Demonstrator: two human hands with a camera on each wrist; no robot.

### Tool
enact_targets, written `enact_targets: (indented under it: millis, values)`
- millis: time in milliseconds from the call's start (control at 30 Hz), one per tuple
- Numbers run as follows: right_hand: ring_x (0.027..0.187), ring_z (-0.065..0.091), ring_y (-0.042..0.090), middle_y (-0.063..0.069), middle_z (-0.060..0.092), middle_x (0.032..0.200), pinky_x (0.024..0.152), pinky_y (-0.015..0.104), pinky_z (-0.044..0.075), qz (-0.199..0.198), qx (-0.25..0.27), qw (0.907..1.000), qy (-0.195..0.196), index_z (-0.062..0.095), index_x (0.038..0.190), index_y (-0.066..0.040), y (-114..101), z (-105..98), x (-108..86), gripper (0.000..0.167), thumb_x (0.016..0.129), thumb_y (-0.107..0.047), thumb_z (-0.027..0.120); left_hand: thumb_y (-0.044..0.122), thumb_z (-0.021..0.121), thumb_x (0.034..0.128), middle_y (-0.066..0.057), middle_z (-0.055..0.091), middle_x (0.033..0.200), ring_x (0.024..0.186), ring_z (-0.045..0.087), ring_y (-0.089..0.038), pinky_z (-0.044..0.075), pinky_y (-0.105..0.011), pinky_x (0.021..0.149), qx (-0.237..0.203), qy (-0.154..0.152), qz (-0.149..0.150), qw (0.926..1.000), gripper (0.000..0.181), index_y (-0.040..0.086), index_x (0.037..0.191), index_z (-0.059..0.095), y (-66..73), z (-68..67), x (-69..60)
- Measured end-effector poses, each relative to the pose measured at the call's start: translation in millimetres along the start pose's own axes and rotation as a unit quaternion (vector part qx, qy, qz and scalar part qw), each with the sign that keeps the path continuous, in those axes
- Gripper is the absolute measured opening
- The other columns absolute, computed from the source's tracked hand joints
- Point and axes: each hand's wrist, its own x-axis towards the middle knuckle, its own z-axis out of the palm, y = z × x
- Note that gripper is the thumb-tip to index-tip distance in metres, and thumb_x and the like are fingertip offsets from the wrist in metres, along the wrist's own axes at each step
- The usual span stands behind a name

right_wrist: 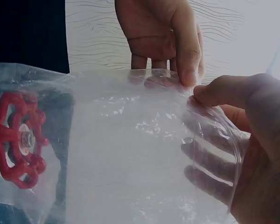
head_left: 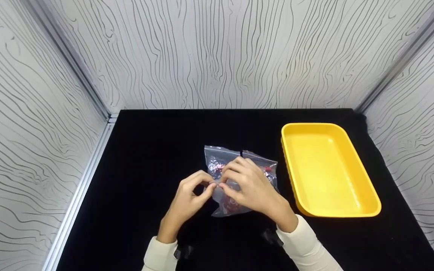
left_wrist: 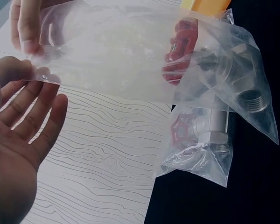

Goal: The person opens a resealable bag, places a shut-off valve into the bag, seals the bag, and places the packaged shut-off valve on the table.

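Note:
A clear zip bag (left_wrist: 116,56) stretches across the left wrist view, gripped at its mouth by both hands. Inside it lies a valve with a red handwheel (left_wrist: 181,51) and a threaded metal body (left_wrist: 242,65); the right wrist view shows the handwheel (right_wrist: 11,135) too. My left hand (head_left: 190,194) pinches the bag's top edge between thumb and index finger, its other fingers spread. Close beside it, my right hand (head_left: 251,186) pinches the same edge, with fingers behind the film (right_wrist: 210,158). The two thumbs nearly meet.
Beyond the hands, more clear zip bags (head_left: 222,150) with red parts lie on the black tabletop (head_left: 156,146). One bag (left_wrist: 196,163) shows a second valve with a red wheel. A yellow tray (head_left: 326,169) stands to the right. Wood-patterned panels (head_left: 217,56) surround the table.

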Motion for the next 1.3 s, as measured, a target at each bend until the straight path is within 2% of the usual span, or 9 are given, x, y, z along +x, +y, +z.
enact_targets:
  millis: [167,267,400,567,733,1033,1167,1300]
  values:
    - [0.088,0.060,0.015,-0.007,0.072,0.092,0.076,0.030,0.047,-0.005,-0.002,0.9999,0.014,0.073,0.086,-0.018,0.3,2.5,0.9,0.013,0.086,-0.016,0.086,-0.009,0.072,0.0923,-0.002,0.070,0.089,0.080,0.067,-0.014,0.060,-0.023,0.073,-0.002,0.006,0.025,0.9997,0.020,0.010,0.096,0.072,-1.4,1.3,1.4]
    - [0.084,0.058,0.014,-0.005,0.071,0.089,0.074,0.029,0.046,0.003,0.006,0.9998,0.018,0.071,0.092,-0.015,0.1,3.5,0.1,0.017,0.085,-0.015,0.086,-0.011,0.072,0.0906,-0.003,0.071,0.090,0.081,0.067,-0.015,0.060,-0.022,0.074,-0.002,0.009,0.036,0.9993,0.021,0.010,0.095,0.073,-1.2,1.8,2.8]
    - [0.083,0.058,0.014,-0.005,0.071,0.089,0.074,0.029,0.047,0.010,0.007,0.9998,0.013,0.073,0.097,-0.014,-0.5,3.6,-0.3,0.016,0.087,-0.017,0.085,-0.011,0.074,0.0896,-0.002,0.071,0.090,0.080,0.067,-0.016,0.060,-0.022,0.074,-0.010,0.013,0.036,0.9992,0.021,0.009,0.094,0.072,-1.5,3.3,3.5]
    - [0.082,0.055,0.015,-0.007,0.071,0.086,0.073,0.030,0.046,0.001,-0.004,0.9999,0.010,0.076,0.089,-0.017,-0.3,4.4,0.1,0.007,0.088,-0.016,0.083,-0.005,0.074,0.0929,-0.004,0.071,0.092,0.081,0.068,-0.017,0.061,-0.026,0.073,-0.019,0.003,0.024,0.9995,0.013,0.007,0.097,0.071,-1.3,5.7,3.1]
    - [0.083,0.055,0.015,-0.007,0.071,0.087,0.074,0.030,0.045,-0.002,-0.003,0.9999,0.010,0.077,0.089,-0.017,0.7,5.2,-0.8,0.004,0.090,-0.017,0.080,-0.001,0.073,0.0956,-0.005,0.071,0.091,0.081,0.068,-0.015,0.061,-0.026,0.073,-0.017,0.001,0.020,0.9997,0.009,0.007,0.097,0.071,-0.7,5.4,2.7]
    - [0.080,0.056,0.015,-0.008,0.070,0.085,0.071,0.029,0.042,-0.006,-0.002,0.9998,0.021,0.075,0.089,-0.018,0.7,5.7,-1.7,0.011,0.082,-0.012,0.082,-0.006,0.074,0.0943,-0.004,0.072,0.091,0.079,0.066,-0.015,0.058,-0.023,0.073,-0.006,0.007,0.041,0.9991,0.015,0.009,0.098,0.074,0.5,5.4,3.2]
    - [0.080,0.056,0.015,-0.009,0.071,0.085,0.070,0.028,0.041,-0.003,-0.011,0.9998,0.018,0.074,0.087,-0.019,-0.2,5.5,-2.2,0.009,0.083,-0.013,0.079,-0.010,0.074,0.0910,-0.004,0.072,0.092,0.080,0.065,-0.015,0.056,-0.021,0.072,-0.007,0.006,0.058,0.9983,0.019,0.009,0.097,0.074,-0.4,5.6,3.4]
    - [0.083,0.057,0.015,-0.009,0.071,0.088,0.073,0.029,0.043,0.004,-0.004,0.9998,0.017,0.075,0.089,-0.019,0.4,4.2,-2.9,0.009,0.084,-0.017,0.082,-0.012,0.074,0.0885,-0.002,0.072,0.093,0.080,0.065,-0.015,0.057,-0.023,0.070,-0.006,0.010,0.065,0.9978,0.022,0.009,0.096,0.073,-0.8,5.4,4.1]
